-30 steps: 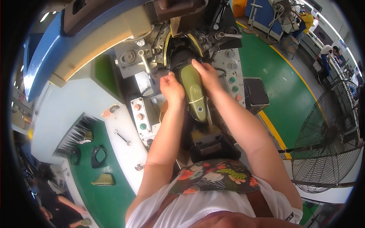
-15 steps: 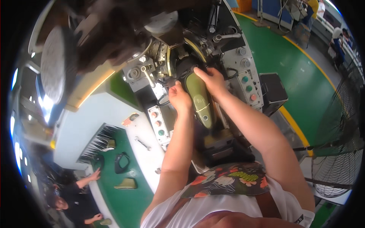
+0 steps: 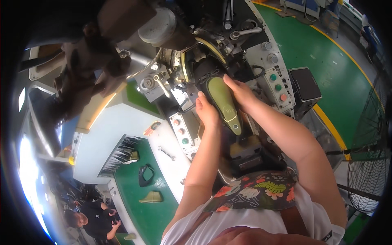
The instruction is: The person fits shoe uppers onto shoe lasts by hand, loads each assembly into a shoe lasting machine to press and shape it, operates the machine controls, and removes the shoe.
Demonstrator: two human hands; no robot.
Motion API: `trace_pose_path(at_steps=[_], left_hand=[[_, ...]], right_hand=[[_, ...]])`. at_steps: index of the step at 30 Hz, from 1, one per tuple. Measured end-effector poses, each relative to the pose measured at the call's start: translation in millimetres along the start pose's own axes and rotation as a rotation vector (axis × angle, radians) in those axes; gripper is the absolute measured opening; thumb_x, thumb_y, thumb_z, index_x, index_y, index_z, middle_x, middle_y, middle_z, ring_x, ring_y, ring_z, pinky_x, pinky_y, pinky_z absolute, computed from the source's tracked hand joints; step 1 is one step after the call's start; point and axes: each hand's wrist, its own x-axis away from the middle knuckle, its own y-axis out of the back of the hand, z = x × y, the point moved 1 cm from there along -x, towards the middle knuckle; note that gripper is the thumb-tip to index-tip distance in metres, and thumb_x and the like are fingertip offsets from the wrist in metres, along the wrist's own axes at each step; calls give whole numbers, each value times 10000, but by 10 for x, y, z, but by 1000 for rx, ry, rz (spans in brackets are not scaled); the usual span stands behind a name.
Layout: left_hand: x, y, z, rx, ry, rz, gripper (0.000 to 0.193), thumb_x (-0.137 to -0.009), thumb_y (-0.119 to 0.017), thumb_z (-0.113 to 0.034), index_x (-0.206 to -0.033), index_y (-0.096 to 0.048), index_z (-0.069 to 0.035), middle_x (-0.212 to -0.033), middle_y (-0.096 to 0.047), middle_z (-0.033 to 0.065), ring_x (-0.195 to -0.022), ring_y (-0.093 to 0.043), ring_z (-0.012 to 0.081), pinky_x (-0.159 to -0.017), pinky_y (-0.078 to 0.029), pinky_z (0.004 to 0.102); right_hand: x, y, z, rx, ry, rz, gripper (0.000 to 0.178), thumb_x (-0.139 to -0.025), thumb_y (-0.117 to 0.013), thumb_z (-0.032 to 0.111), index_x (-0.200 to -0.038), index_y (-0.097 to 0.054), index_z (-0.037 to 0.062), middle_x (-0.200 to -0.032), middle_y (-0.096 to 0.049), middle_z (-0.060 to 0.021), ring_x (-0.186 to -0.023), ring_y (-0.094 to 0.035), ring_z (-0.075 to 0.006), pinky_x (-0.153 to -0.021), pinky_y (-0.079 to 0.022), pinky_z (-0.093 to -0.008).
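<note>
In the head view, with 12 o'clock at the top, the green shoe last (image 3: pixel 221 94) lay between my hands, toward 2 o'clock from the view's middle, at the mouth of the machine.

My left hand (image 3: pixel 208 112) was at the last's 9 o'clock side, thumb pointing up toward 11; its other fingers were hidden, so I could not tell how far they had closed or whether they pinched anything. My right hand (image 3: pixel 241 94) was curled partway round the 2 o'clock side, its thumb against the edge of the green face and its remaining fingers out of sight.

As I judged it, holding this well meant matching the pressure of both hands, keeping the green face steady and the dark material (image 3: pixel 209 74) at its rounded end smooth. My thumbs seemed best kept on the near side of the curved yellowish bands (image 3: pixel 185 67), which stood near that end at 10 and 12 o'clock.

The long axis slanted from 11 o'clock to 5. The broad, rounded end pointed to 11, into the machine; the narrower end, with its ringed hole (image 3: pixel 235 126), pointed to 5, toward my body.
</note>
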Motion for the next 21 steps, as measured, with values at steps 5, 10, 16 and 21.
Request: trace_pose_path(at_steps=[5, 10, 16, 21], left_hand=[[-10, 31, 75, -180, -112, -65, 345, -1115, -469, -329, -1079, -606, -15, -1054, -640, 56, -1003, -579, 164, -934, -460, 304], [-25, -19, -20, -312, -162, -96, 278, -1063, -439, -236, -948, -585, -28, -934, -565, 37, -900, -511, 159, -869, -424, 314], [-16, -69, -62, -284, -109, -112, 295, -1067, -428, -236, -939, -589, -24, -925, -586, 44, -887, -524, 151, -845, -438, 309], [-59, -44, 5, -157, -32, -79, 296, -1069, -427, -229, -963, -614, -25, -953, -624, 56, -900, -560, 154, -855, -462, 313]], right_hand=[[83, 45, -100, -83, 30, -52, 500, -1018, -671, 511, -1149, -700, 30, -1090, -703, -74, -1030, -632, -161, -930, -491, -313], [179, -67, -66, 195, 229, -291, 398, -1048, -602, 372, -1205, -709, 21, -1164, -707, -70, -1124, -605, -157, -992, -444, -289], [49, -48, -30, 149, 233, -302, 294, -1025, -595, 295, -1022, -689, 16, -946, -654, -38, -937, -569, -136, -866, -450, -299], [-37, -24, -150, 45, 268, -292, 280, -1002, -626, 280, -945, -690, 13, -806, -606, -10, -807, -534, -114, -768, -445, -297]])
